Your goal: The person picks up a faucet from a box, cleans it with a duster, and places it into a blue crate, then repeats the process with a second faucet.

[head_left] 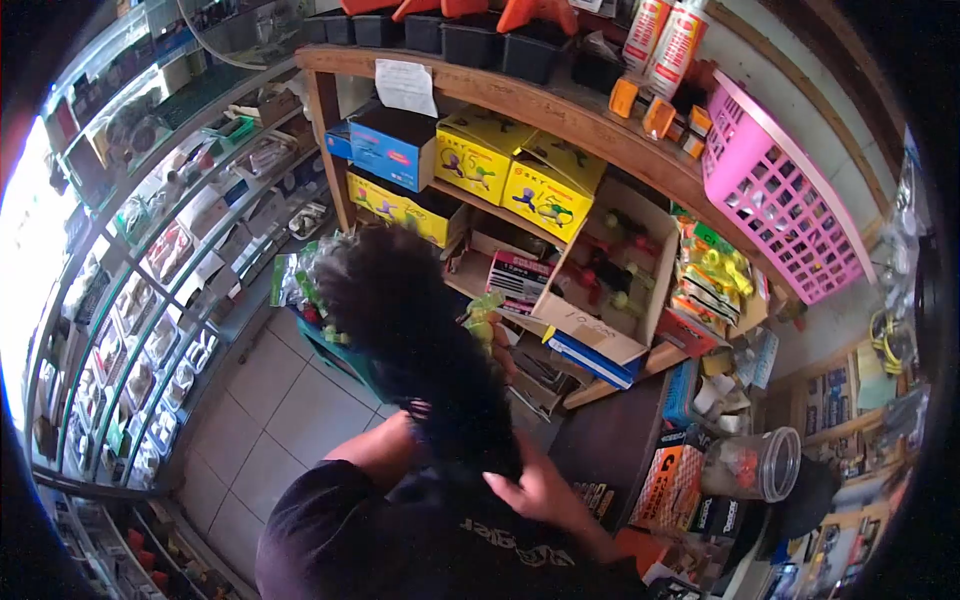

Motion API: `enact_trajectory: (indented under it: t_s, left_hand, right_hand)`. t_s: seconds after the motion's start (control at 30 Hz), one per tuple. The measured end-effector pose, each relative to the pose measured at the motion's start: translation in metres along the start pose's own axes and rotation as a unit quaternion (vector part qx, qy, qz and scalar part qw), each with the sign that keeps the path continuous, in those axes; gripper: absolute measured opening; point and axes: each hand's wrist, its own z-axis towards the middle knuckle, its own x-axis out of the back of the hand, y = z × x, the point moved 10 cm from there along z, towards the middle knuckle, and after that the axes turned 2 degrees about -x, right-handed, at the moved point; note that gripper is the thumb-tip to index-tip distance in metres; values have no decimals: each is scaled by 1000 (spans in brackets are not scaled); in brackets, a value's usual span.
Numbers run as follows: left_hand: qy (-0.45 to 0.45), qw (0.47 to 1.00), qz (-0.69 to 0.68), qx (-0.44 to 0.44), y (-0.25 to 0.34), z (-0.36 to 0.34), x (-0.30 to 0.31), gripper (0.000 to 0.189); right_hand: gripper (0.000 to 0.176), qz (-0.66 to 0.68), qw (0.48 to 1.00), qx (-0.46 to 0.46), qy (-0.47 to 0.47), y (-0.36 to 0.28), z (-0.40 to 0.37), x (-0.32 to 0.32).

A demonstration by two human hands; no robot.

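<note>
A long, fluffy black duster (410,310) slants across the middle of the view, its upper end over a green bin with plastic packets. My right hand (530,490) is closed at the duster's lower end, thumb showing; the fingers are mostly hidden. My left arm passes under the duster. Beyond it, fingers of my left hand (501,358) are curled around a small translucent yellow-green item (484,312), in front of the shelf. Close by stands an open cardboard box (590,328) holding red and yellow-green pieces.
Yellow boxes (545,195) and a blue box (385,152) fill the wooden shelf. A pink basket (785,190) hangs over its right end. Glass display shelves (150,270) line the left side. A clear jar (755,465) lies at the lower right. Tiles (300,410) cover the floor.
</note>
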Motion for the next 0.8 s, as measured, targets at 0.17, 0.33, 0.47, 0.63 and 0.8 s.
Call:
enact_trajectory:
  t_s: [0.17,0.33,0.47,0.63,0.8]
  left_hand:
    - [25,988,151,26,-3,-1,-34,52]
    - [226,973,-20,-46,24,-5,-9,73]
    - [-126,992,19,9,14,4,-68,70]
    - [73,991,111,8,4,-2,-18,70]
    - [54,995,84,-5,6,1,-33,62]
  right_hand:
    - [38,21,997,-76,0,19,3,-1]
    - [33,-126,988,-62,68,27,-19,22]
    - [38,-69,991,-100,48,64,-31,17]
    - [38,-49,998,-34,-11,39,-37,11]
    - [32,108,956,-246,116,99,-39,30]
